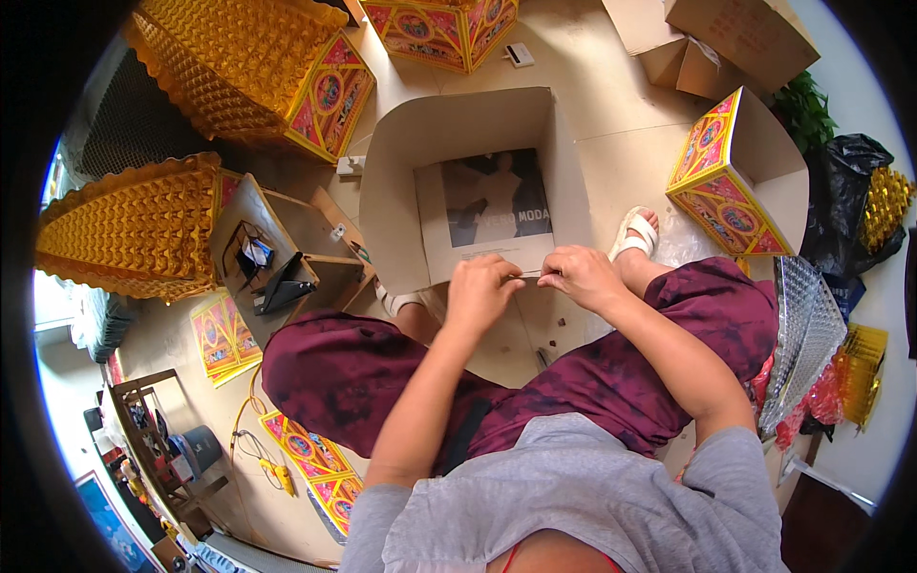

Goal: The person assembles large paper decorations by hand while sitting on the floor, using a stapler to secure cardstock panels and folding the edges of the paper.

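An open cardboard box (466, 114) stands on the floor between my feet. A dark printed picture with writing (494, 200) shows on its bottom. My left hand (478, 290) is at the box's near rim, thumb and fingertips pinched together. Close beside it, my right hand (579, 276) pinches the same rim, a short gap from the left. A thin pale edge runs between the two sets of fingertips; whether it is the rim alone or a separate strip is too small to tell.
Left, a wooden stand (286, 222) holds a phone and black items. Golden tiered pieces (129, 229) with patterned bases lie beyond it. A patterned cardboard piece (723, 193) stands right, near a black plastic bag (845, 208). Brown cartons (731, 43) lie at the back right.
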The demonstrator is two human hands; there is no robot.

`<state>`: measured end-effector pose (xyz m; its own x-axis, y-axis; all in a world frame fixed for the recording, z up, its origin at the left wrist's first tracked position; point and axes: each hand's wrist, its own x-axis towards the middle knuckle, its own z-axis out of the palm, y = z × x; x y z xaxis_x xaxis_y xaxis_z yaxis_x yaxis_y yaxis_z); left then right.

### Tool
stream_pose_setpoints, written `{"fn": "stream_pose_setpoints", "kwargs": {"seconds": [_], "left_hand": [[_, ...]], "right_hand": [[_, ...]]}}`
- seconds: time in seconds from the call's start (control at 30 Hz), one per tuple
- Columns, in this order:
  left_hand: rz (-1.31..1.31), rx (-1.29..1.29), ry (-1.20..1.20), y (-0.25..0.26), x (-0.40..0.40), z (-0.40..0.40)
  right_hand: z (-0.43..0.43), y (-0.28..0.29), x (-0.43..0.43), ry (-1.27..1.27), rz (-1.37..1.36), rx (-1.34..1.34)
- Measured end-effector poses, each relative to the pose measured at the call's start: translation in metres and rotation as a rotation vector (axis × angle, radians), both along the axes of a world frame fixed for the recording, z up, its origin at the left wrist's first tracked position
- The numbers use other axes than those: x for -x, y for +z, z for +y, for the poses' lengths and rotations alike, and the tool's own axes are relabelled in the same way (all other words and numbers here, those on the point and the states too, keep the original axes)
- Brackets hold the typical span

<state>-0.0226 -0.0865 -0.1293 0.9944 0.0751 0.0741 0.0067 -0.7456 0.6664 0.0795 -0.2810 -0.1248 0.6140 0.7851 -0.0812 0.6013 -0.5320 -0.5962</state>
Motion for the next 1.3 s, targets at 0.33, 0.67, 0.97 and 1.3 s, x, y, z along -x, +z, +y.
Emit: {"fn": "stream_pose_setpoints", "kwargs": {"seconds": [0.33, 0.67, 0.97, 1.3], "left_hand": [[0.147, 0.142, 0.187, -0.011, 0.000, -0.012], [0.376, 0.126, 0.338, -0.004, -0.007, -0.010], [0.444, 0.073, 0.328, -0.005, -0.015, -0.010], [0.629, 0.113, 0.279, -0.013, -0.026, 0.004]], "right_hand": [[-0.032, 0.000, -0.025, 0.058, -0.089, -0.099], [-0.047, -0.006, -0.036, 0.116, -0.120, -0.021], [-0.042, -0.019, -0.037, 0.004, -0.096, 0.029], [-0.030, -0.012, -0.030, 0.037, -0.190, 0.137]]}}
